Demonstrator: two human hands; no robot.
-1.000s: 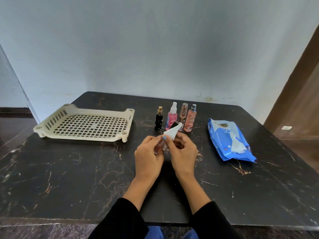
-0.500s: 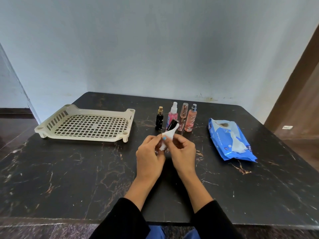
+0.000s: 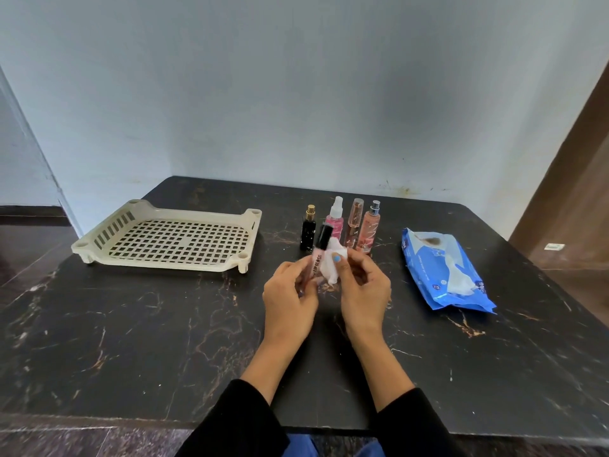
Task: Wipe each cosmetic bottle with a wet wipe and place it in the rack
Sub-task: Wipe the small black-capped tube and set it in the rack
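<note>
Low in the frame, two dark sleeves (image 3: 250, 420) reach up to the middle, where both hands work over the black marble table (image 3: 131, 341). The left hand (image 3: 290, 303) is closed around the lower end of a lip gloss tube (image 3: 317, 255), whose long axis runs upward and a little to the right, black cap topmost. The right hand (image 3: 364, 288) pinches a crumpled white wet wipe (image 3: 333, 263) between thumb and fingers and presses it against the right side of the tube, so both hands are clenched, one on the tube and one on the wipe. Just behind them, four more bottles stand upright in a row: a black bottle (image 3: 308, 230), a pink spray bottle (image 3: 335, 219), a slim clear tube (image 3: 354, 221) and a peach spray bottle (image 3: 369, 227). The blue wipes pack (image 3: 441, 272) lies to the right of centre. The cream rack (image 3: 164, 237) sits at centre left and holds nothing, so this looks like the first bottle; the left hand, already carrying the tube, is the nearer one to the rack.
</note>
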